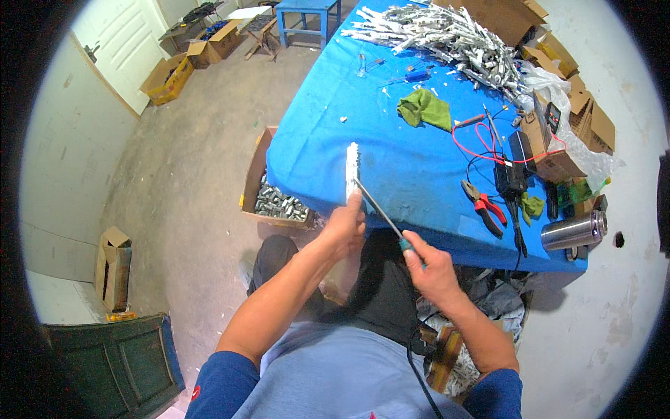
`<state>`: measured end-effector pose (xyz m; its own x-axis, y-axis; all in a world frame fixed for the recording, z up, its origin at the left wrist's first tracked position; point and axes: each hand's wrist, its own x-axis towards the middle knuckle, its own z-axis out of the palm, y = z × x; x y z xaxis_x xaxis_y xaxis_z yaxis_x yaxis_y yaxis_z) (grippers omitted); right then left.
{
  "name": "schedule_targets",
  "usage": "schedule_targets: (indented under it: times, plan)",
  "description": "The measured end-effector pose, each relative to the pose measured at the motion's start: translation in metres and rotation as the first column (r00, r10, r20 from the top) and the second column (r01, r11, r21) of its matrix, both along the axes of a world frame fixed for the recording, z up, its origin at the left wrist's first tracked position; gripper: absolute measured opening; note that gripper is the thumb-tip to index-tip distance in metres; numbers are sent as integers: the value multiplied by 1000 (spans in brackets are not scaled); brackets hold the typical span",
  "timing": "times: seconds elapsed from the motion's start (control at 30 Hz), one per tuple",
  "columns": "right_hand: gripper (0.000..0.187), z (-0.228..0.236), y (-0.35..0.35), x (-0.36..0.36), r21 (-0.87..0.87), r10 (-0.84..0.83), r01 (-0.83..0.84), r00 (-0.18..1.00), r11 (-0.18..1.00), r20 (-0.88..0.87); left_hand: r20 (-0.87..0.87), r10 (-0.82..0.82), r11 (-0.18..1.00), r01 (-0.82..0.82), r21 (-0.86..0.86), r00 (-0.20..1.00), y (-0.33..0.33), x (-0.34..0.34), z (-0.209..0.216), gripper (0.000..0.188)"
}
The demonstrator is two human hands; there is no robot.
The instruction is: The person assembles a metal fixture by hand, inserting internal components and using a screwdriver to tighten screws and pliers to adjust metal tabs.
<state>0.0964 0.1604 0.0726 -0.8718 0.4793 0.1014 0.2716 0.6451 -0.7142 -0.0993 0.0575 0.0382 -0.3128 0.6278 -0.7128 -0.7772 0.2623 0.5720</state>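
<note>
My left hand (343,225) grips the near end of a narrow white strip (352,170), held upright over the near edge of the blue table (391,153). My right hand (429,269) is closed around the green handle of a long thin tool (380,209), a screwdriver or soldering iron. Its metal tip touches the strip just above my left thumb. A black cable runs down from the handle past my lap.
A pile of similar white strips (447,35) lies at the table's far end. A green cloth (423,108), red-handled pliers (485,207), red and black wires, a steel flask (574,230) and cardboard boxes crowd the right side. A box of metal parts (276,199) sits on the floor.
</note>
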Motion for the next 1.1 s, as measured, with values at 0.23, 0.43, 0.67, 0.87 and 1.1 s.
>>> schedule_targets:
  times: [0.23,0.43,0.67,0.87,1.1]
  plan:
    - [38,36,29,-4,-685,2,115,986,719,168,117,14,998,-22,63,993,-5,-2,1,58]
    - [45,24,28,-6,-469,-79,175,973,866,217,239,18,988,-54,143,971,-15,0,-1,62]
    - [46,24,46,-4,-297,-133,180,976,938,173,217,101,989,-122,86,971,-24,-9,-9,60]
    - [50,4,16,-44,-147,-185,180,983,973,-18,119,201,976,-210,60,972,-31,-9,-7,47]
    - [55,-25,-46,-123,-283,-398,360,913,889,-86,-125,44,999,-41,27,991,-32,2,8,35]
